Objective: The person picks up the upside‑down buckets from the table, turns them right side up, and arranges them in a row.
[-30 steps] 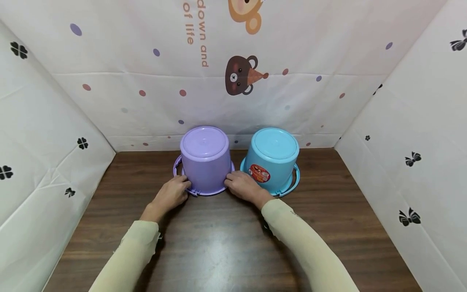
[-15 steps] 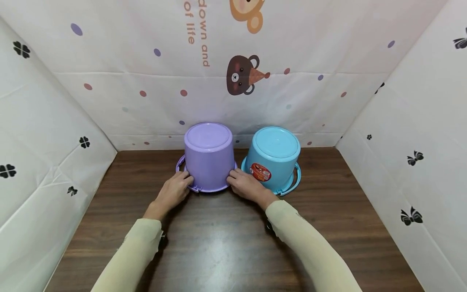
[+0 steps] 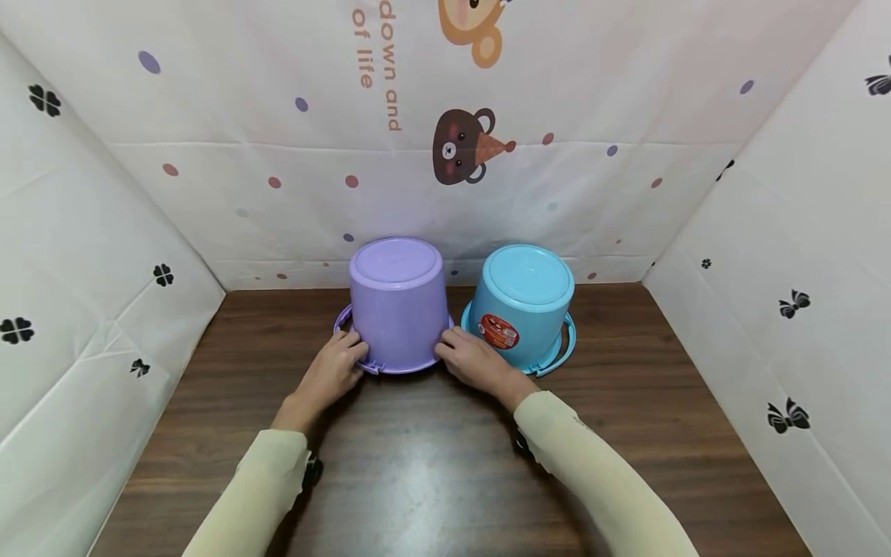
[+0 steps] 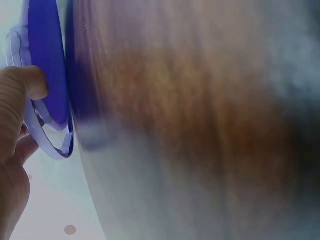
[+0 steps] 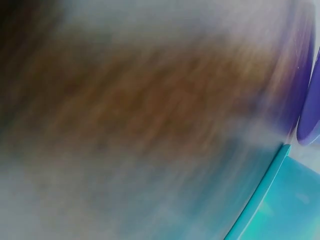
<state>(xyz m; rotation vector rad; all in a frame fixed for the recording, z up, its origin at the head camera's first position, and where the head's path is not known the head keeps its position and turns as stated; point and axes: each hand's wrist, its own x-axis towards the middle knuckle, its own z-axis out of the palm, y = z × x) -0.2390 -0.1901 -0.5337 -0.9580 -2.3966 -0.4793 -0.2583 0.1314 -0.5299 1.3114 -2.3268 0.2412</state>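
Purple bucket (image 3: 398, 313) upturned, axis near upright; left hand (image 3: 336, 367) grips it at 8 o'clock, right hand (image 3: 475, 360) at 4.

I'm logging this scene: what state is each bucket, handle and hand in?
Purple bucket: upside down, held
Purple handle: folded down
Light blue bucket: upside down on the table
Light blue handle: folded down
Left hand: gripping the purple bucket
Right hand: gripping the purple bucket
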